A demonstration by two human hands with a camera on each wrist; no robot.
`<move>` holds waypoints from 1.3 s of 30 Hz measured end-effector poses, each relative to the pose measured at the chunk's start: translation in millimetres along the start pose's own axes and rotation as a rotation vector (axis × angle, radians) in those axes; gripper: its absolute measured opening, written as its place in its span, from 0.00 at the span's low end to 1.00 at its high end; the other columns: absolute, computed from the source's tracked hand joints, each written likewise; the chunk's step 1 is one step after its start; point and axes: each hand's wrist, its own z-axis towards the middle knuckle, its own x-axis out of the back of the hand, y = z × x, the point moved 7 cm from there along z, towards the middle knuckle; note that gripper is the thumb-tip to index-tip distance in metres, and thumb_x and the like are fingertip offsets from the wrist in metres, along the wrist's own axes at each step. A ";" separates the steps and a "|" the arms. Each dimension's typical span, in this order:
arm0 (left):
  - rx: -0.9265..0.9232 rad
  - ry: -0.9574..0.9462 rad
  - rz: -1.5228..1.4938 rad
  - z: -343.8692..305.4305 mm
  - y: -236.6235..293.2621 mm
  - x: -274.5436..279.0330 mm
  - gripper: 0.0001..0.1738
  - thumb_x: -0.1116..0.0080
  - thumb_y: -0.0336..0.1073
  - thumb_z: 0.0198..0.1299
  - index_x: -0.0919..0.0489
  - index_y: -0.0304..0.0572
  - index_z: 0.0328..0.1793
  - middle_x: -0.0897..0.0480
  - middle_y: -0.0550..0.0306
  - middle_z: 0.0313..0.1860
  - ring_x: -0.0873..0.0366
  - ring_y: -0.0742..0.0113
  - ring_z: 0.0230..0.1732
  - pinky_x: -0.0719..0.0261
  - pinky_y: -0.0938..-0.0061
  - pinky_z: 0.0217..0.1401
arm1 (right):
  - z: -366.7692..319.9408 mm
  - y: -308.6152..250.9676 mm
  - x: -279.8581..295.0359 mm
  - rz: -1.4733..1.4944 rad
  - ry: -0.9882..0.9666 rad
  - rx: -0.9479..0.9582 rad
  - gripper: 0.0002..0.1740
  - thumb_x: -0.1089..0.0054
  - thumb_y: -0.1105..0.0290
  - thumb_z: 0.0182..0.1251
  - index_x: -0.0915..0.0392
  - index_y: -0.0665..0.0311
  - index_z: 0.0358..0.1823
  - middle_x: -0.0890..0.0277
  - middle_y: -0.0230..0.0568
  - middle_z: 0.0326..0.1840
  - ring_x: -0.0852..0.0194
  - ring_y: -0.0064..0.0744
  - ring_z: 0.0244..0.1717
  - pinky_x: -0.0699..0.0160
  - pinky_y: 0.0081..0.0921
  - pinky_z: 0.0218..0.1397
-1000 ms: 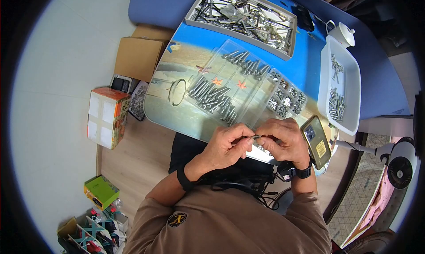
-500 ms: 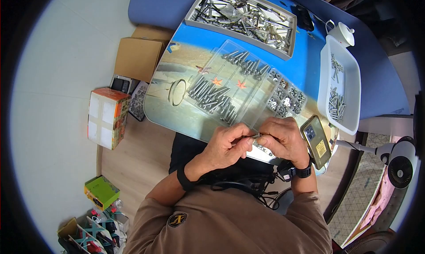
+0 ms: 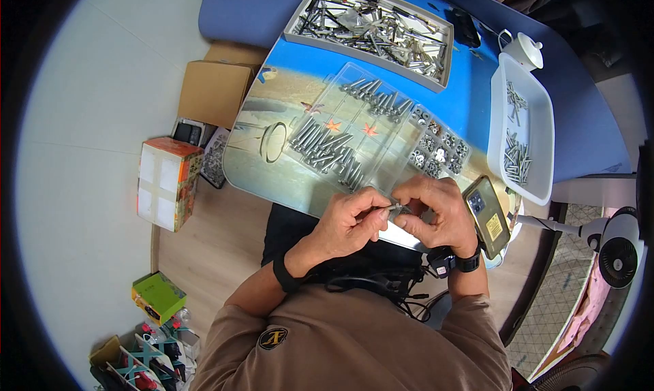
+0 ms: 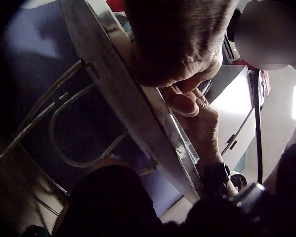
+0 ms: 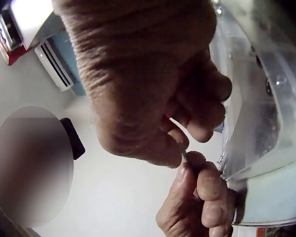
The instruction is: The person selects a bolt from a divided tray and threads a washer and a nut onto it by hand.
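Observation:
At the table's near edge, the left hand (image 3: 349, 222) pinches one end of a small thin metal piece (image 3: 394, 207), perhaps a bolt, between thumb and forefinger. The right hand (image 3: 439, 212) has thumb and fingers bent round its other end. In the right wrist view the piece (image 5: 184, 156) shows as a narrow sliver between the right hand (image 5: 143, 84) and the left fingertips (image 5: 186, 180). Just beyond the hands lies a clear plastic case (image 3: 381, 161) with rows of bolts (image 3: 327, 144) and small compartments of nuts and washers (image 3: 436, 146).
A grey-rimmed box (image 3: 446, 64) of mixed metal parts stands at the back. White basin (image 3: 545, 125) with screws is at the right, near a white pot (image 3: 524, 50). A phone (image 3: 488, 217) leans beside the right wrist; a fan (image 3: 616, 251) stands beyond it.
The right fingers have shifted slightly and spread a little, and more of the small metal piece shows between the hands. The left hand has barely moved.

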 end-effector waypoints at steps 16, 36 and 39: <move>0.013 -0.004 0.030 -2.1 -1.3 -1.3 0.08 0.46 0.33 0.73 0.23 0.34 0.47 0.17 0.58 0.28 0.20 0.79 0.23 0.25 0.84 0.22 | -5.1 3.2 -1.7 -0.149 -0.044 0.116 0.13 0.27 0.63 0.60 0.16 0.66 0.38 0.21 0.39 0.27 0.20 0.35 0.25 0.24 0.28 0.27; 0.032 0.012 0.022 -2.6 -1.3 -2.3 0.08 0.46 0.32 0.73 0.24 0.32 0.47 0.16 0.56 0.29 0.22 0.79 0.23 0.23 0.84 0.23 | -6.7 2.4 0.9 -0.176 -0.019 0.139 0.14 0.27 0.60 0.59 0.17 0.63 0.35 0.22 0.41 0.26 0.22 0.43 0.23 0.26 0.33 0.25; 0.028 0.007 0.015 -2.0 -0.4 -2.1 0.08 0.46 0.31 0.73 0.24 0.32 0.48 0.17 0.55 0.29 0.22 0.79 0.23 0.23 0.83 0.23 | -9.0 2.9 0.8 -0.247 -0.095 0.144 0.15 0.26 0.59 0.58 0.17 0.62 0.37 0.20 0.41 0.27 0.21 0.44 0.25 0.25 0.34 0.25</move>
